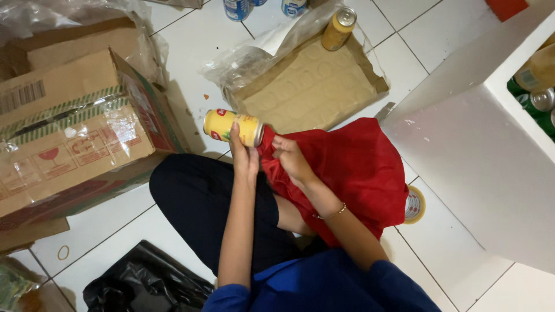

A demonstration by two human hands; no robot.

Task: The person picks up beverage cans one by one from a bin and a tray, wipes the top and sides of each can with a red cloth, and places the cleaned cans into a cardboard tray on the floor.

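Yellow can [233,126] gripped by left hand [245,159]; end wiped with red cloth [347,167] pinched in right hand [292,160], apparently. Another can [339,28] left on cardboard tray [312,86].

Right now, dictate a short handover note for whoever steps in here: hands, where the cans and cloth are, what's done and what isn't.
Left hand: grips a yellow can, held sideways over the lap.
Right hand: presses the red cloth against that can's end.
Another yellow can stands on the flat cardboard tray. More cans fill the white foam box at right.
Done: tray nearly emptied.
Left: the held can, the one on the tray.
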